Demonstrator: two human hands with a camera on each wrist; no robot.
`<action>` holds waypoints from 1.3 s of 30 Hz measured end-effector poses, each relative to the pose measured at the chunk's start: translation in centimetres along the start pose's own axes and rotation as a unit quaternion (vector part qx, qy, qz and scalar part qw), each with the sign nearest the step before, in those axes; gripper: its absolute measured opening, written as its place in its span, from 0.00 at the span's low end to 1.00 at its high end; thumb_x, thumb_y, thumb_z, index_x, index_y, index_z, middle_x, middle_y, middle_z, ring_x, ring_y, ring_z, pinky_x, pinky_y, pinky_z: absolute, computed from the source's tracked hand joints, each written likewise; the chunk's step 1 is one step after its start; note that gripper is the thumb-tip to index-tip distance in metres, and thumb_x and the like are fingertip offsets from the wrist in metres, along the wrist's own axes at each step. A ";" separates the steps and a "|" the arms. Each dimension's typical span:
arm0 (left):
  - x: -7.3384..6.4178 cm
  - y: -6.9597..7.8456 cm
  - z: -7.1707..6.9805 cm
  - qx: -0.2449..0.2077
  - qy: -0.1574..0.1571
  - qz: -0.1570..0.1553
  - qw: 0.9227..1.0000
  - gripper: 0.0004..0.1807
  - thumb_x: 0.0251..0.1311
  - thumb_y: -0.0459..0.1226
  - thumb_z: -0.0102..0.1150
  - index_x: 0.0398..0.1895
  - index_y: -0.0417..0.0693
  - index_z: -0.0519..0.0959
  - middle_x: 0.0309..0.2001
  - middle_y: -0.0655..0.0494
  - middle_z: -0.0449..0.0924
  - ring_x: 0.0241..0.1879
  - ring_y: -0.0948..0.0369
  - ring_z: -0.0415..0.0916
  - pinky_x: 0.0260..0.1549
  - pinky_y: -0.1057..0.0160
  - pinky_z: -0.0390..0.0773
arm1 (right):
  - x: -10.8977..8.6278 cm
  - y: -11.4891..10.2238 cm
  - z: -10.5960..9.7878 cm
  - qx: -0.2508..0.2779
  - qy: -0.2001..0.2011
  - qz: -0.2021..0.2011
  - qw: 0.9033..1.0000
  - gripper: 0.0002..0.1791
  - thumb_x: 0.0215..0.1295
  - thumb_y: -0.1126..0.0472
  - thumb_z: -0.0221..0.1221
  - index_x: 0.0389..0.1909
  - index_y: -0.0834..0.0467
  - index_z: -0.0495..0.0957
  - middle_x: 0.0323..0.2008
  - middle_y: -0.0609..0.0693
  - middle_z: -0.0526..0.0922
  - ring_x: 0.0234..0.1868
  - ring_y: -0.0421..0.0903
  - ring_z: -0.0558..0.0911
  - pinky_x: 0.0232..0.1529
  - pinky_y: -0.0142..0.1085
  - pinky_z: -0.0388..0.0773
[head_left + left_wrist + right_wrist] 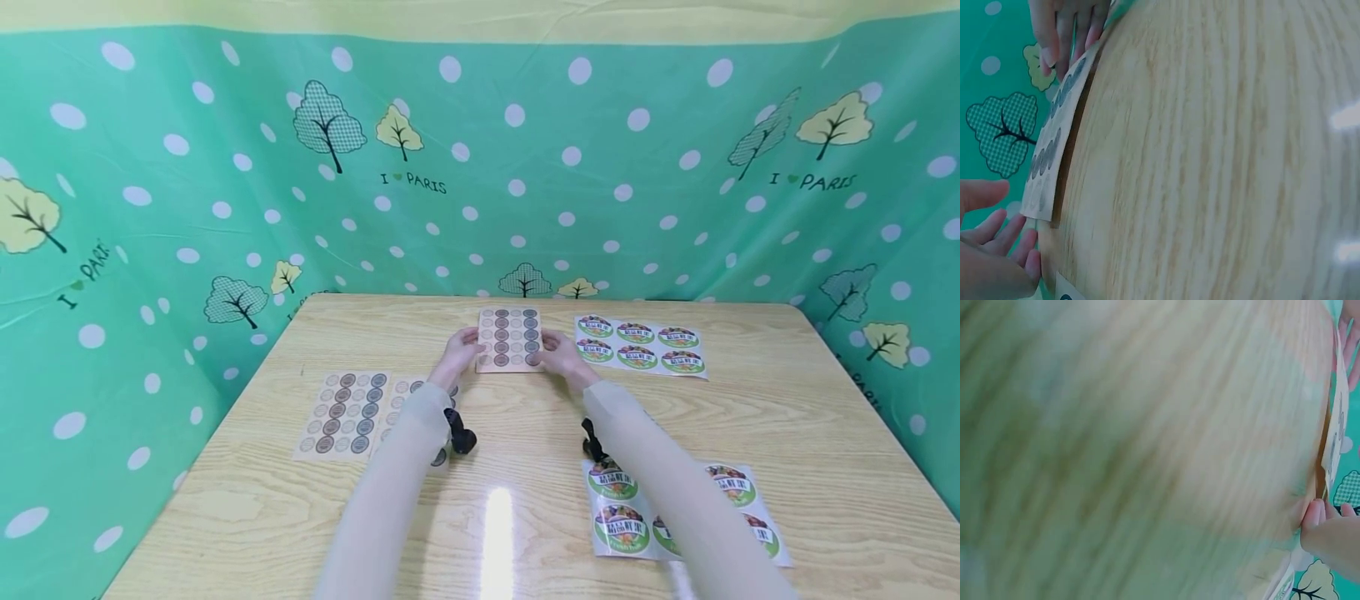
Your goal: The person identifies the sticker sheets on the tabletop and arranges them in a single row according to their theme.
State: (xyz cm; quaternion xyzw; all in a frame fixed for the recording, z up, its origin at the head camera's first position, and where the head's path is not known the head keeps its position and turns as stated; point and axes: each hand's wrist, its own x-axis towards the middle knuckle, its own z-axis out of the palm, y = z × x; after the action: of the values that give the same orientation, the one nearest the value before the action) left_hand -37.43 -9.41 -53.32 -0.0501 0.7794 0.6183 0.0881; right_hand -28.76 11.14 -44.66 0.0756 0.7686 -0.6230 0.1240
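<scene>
A beige sheet of round brown and grey stickers is at the table's far edge, between my hands. My left hand is at its left edge. In the left wrist view, that hand's fingers touch the sheet's corner, while the thumb stands apart. On the opposite edge is my right hand, its fingertips right at the border. The right wrist view shows a dark gap under the sheet's near edge. Fairly straight fingers show on both hands.
Two similar beige sheets lie at left, one partly behind the left sleeve. White sheets of oval fruit labels lie at the back right and front right, the latter under the right forearm. Green curtain surrounds the wooden table.
</scene>
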 end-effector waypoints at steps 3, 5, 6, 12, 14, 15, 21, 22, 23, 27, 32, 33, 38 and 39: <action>-2.8 2.3 0.1 -0.034 0.005 0.013 0.999 0.27 0.51 0.29 0.56 0.57 0.45 0.66 0.55 0.52 0.68 0.54 0.57 0.66 0.53 0.61 0.68 | -0.1 -0.1 -0.3 0.020 0.006 0.008 1.000 0.36 0.54 0.68 0.56 0.64 0.60 0.53 0.64 0.57 0.57 0.63 0.52 0.60 0.61 0.40 0.59; -5.2 4.3 0.2 -0.044 0.016 0.012 0.999 0.27 0.50 0.25 0.54 0.57 0.43 0.66 0.55 0.51 0.69 0.51 0.56 0.69 0.48 0.62 0.71 | -0.3 -0.2 -0.5 0.043 0.009 0.010 0.999 0.34 0.55 0.70 0.54 0.64 0.61 0.54 0.64 0.57 0.57 0.61 0.52 0.62 0.59 0.40 0.63; -6.0 5.1 0.3 -0.044 0.021 0.014 0.999 0.27 0.50 0.24 0.52 0.57 0.42 0.66 0.55 0.49 0.69 0.49 0.55 0.69 0.46 0.62 0.73 | -0.3 -0.2 -0.5 0.055 0.013 0.012 0.998 0.33 0.56 0.70 0.53 0.64 0.61 0.55 0.64 0.57 0.58 0.60 0.52 0.63 0.58 0.39 0.65; -4.5 3.6 0.5 -0.072 0.045 0.027 0.996 0.30 0.43 0.18 0.49 0.54 0.42 0.69 0.52 0.49 0.71 0.39 0.57 0.72 0.29 0.68 0.76 | -0.3 -0.3 -0.7 0.123 0.051 0.026 0.991 0.29 0.57 0.74 0.51 0.61 0.62 0.59 0.60 0.57 0.64 0.56 0.51 0.69 0.53 0.36 0.70; -3.1 2.2 0.6 -0.095 0.055 0.052 0.993 0.31 0.39 0.16 0.49 0.50 0.45 0.72 0.47 0.54 0.74 0.33 0.59 0.74 0.26 0.68 0.76 | -0.5 -0.6 -0.7 0.133 0.065 0.032 0.988 0.28 0.56 0.74 0.51 0.60 0.62 0.61 0.59 0.57 0.66 0.56 0.51 0.69 0.53 0.37 0.70; -2.9 2.0 0.8 -0.098 0.064 0.045 0.992 0.31 0.38 0.16 0.49 0.50 0.45 0.73 0.47 0.54 0.75 0.32 0.58 0.74 0.26 0.66 0.77 | -0.6 -0.7 -0.7 0.136 0.071 0.035 0.987 0.28 0.56 0.75 0.51 0.60 0.62 0.61 0.59 0.57 0.66 0.56 0.51 0.69 0.53 0.37 0.70; -9.7 7.6 1.2 -0.090 0.103 0.000 0.991 0.29 0.42 0.16 0.49 0.52 0.39 0.71 0.51 0.47 0.73 0.34 0.57 0.71 0.24 0.71 0.74 | -1.0 -0.9 -0.6 0.154 0.101 0.036 0.982 0.26 0.56 0.76 0.51 0.57 0.63 0.65 0.56 0.58 0.70 0.55 0.50 0.70 0.53 0.38 0.70; -10.1 7.8 1.2 -0.092 0.105 0.004 0.990 0.29 0.42 0.16 0.49 0.52 0.37 0.70 0.51 0.45 0.72 0.35 0.58 0.71 0.23 0.73 0.73 | -1.1 -1.0 -0.6 0.156 0.104 0.036 0.982 0.26 0.55 0.76 0.51 0.57 0.63 0.65 0.55 0.58 0.70 0.55 0.50 0.71 0.53 0.38 0.70; -10.4 7.9 1.2 -0.098 0.106 0.002 0.990 0.29 0.42 0.16 0.49 0.52 0.36 0.70 0.52 0.44 0.72 0.36 0.57 0.71 0.23 0.73 0.73 | -1.2 -1.0 -0.6 0.157 0.107 0.036 0.981 0.25 0.55 0.76 0.51 0.57 0.63 0.66 0.54 0.58 0.71 0.54 0.50 0.71 0.53 0.37 0.71; -10.9 7.9 1.1 -0.115 0.108 0.005 0.987 0.28 0.42 0.16 0.49 0.52 0.34 0.69 0.50 0.42 0.72 0.40 0.56 0.71 0.25 0.74 0.74 | -1.9 -1.2 -0.4 0.156 0.111 0.035 0.981 0.24 0.55 0.76 0.52 0.55 0.63 0.68 0.52 0.59 0.72 0.52 0.50 0.73 0.50 0.36 0.72; -11.4 7.6 1.1 -0.132 0.118 -0.007 0.984 0.28 0.42 0.16 0.49 0.52 0.37 0.70 0.48 0.43 0.73 0.35 0.59 0.72 0.24 0.74 0.74 | -2.8 -1.4 -0.3 0.128 0.103 0.035 0.986 0.22 0.56 0.73 0.52 0.54 0.63 0.69 0.51 0.59 0.73 0.49 0.51 0.74 0.50 0.36 0.73; -11.5 7.6 1.0 -0.135 0.120 -0.012 0.984 0.27 0.43 0.17 0.49 0.52 0.38 0.71 0.47 0.43 0.73 0.34 0.60 0.71 0.24 0.74 0.74 | -2.9 -1.4 -0.3 0.121 0.102 0.037 0.987 0.22 0.56 0.73 0.53 0.54 0.62 0.69 0.51 0.59 0.73 0.49 0.51 0.75 0.50 0.36 0.72; -12.3 7.6 0.9 -0.146 0.124 -0.025 0.981 0.26 0.45 0.18 0.50 0.52 0.38 0.71 0.45 0.43 0.74 0.32 0.62 0.71 0.27 0.74 0.74 | -3.7 -1.4 -0.5 0.116 0.087 0.040 0.989 0.23 0.56 0.73 0.53 0.55 0.63 0.68 0.52 0.61 0.72 0.49 0.52 0.75 0.52 0.38 0.71; -12.5 7.6 0.9 -0.146 0.124 -0.026 0.981 0.26 0.45 0.18 0.50 0.52 0.38 0.71 0.44 0.43 0.74 0.32 0.62 0.71 0.27 0.74 0.74 | -3.9 -1.4 -0.5 0.119 0.083 0.040 0.989 0.23 0.56 0.74 0.53 0.55 0.63 0.67 0.52 0.61 0.72 0.49 0.52 0.74 0.52 0.39 0.71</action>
State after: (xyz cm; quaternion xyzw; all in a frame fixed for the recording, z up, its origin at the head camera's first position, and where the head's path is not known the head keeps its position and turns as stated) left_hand -26.54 -7.15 -43.76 -0.1591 0.6838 0.7121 -0.0010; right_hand -25.48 11.48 -42.17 0.1722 0.6927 -0.6963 0.0752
